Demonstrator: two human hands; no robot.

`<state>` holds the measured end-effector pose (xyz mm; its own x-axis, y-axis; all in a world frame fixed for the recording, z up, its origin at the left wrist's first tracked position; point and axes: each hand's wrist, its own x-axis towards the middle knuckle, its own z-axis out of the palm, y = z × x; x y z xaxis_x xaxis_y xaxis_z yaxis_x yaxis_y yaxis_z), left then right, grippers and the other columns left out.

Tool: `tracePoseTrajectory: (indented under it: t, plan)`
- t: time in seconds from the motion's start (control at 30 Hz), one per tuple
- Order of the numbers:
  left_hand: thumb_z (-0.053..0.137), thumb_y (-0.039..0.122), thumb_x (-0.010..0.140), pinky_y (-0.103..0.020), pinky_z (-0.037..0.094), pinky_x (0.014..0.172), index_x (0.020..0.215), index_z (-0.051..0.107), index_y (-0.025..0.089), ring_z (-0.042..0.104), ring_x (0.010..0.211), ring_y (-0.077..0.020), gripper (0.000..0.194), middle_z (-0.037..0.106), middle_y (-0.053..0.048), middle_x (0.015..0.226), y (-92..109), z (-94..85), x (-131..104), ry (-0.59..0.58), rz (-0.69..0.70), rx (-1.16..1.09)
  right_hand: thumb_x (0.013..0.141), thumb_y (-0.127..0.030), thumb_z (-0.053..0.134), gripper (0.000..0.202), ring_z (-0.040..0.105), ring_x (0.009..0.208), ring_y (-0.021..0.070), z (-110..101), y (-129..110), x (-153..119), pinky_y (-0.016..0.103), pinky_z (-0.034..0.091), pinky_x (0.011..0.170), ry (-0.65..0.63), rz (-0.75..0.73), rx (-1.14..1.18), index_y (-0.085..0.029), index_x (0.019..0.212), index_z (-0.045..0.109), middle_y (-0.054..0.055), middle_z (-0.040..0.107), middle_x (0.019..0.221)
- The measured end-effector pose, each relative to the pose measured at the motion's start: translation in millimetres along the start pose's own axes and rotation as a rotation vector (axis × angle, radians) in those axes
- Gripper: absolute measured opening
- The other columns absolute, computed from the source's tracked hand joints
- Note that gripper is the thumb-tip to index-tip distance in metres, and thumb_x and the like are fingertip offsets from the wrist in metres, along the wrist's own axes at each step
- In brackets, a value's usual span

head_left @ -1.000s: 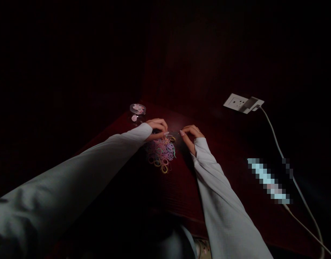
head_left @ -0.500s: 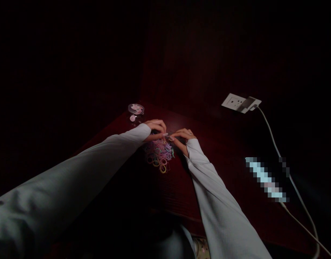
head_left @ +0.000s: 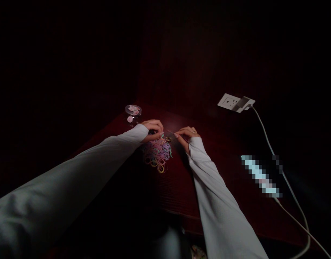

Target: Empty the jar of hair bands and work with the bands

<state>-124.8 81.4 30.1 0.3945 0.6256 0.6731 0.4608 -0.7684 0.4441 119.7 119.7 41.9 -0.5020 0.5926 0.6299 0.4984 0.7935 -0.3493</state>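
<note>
Fingers of the right hand (head_left: 187,133) pinch a thin strand (head_left: 170,131), now farther from the left hand (head_left: 152,129) at nine o'clock, whose fingertips bunch, hold unclear; the colourful bands (head_left: 157,148) lie at the left hand's six o'clock

Dim light catches pale sleeves (head_left: 216,187) and leaves a soft glow on the dark-red table (head_left: 168,194), with surroundings sunk in near-black. Detail in the bands (head_left: 158,149) blurs softly; coarse pixels mask a bright, bluish patch (head_left: 259,176) at right.
</note>
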Motion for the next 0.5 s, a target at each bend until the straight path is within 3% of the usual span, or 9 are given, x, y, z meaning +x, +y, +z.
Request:
tracePoseTrajectory:
  t: [0.13,0.23,0.33,0.5]
  plan:
    - [0.054,0.030,0.096,-0.025,0.049,0.073,0.075,0.070,0.016,0.060,0.079,-0.0135,0.029,0.067,-0.006,0.088,2,-2.5,1,0.008,-0.008,0.023,0.091,-0.051,0.063,0.030,0.060,0.092,0.0247,-23,34,-3,0.040,0.042,0.085,0.084,0.106,-0.221,-0.027,0.090,0.080,0.006,0.073,0.093]
    - [0.055,0.029,0.095,-0.026,0.048,0.076,0.072,0.069,0.017,0.059,0.079,-0.0139,0.030,0.068,-0.005,0.087,3,-2.8,1,0.012,0.003,0.054,0.092,-0.056,0.059,0.035,0.056,0.097,0.0275,-36,53,-10,0.041,0.040,0.084,0.076,0.189,-0.337,-0.029,0.095,0.081,0.008,0.073,0.096]
    - [0.054,0.028,0.095,-0.027,0.047,0.079,0.071,0.069,0.017,0.060,0.080,-0.0142,0.031,0.068,-0.005,0.086,1,-2.2,0,0.004,0.013,0.076,0.089,-0.053,0.063,0.030,0.053,0.095,0.0279,-39,59,-15,0.041,0.037,0.083,-0.040,0.274,-0.395,-0.030,0.092,0.082,0.008,0.073,0.094]
    - [0.055,0.028,0.094,-0.028,0.046,0.078,0.069,0.068,0.017,0.060,0.078,-0.0140,0.031,0.068,-0.004,0.084,-5,0.5,-1,-0.005,0.037,0.089,0.089,-0.051,0.061,0.030,0.053,0.099,0.0286,-36,50,-17,0.044,0.035,0.087,-0.218,0.382,-0.451,-0.029,0.090,0.082,0.006,0.076,0.100]
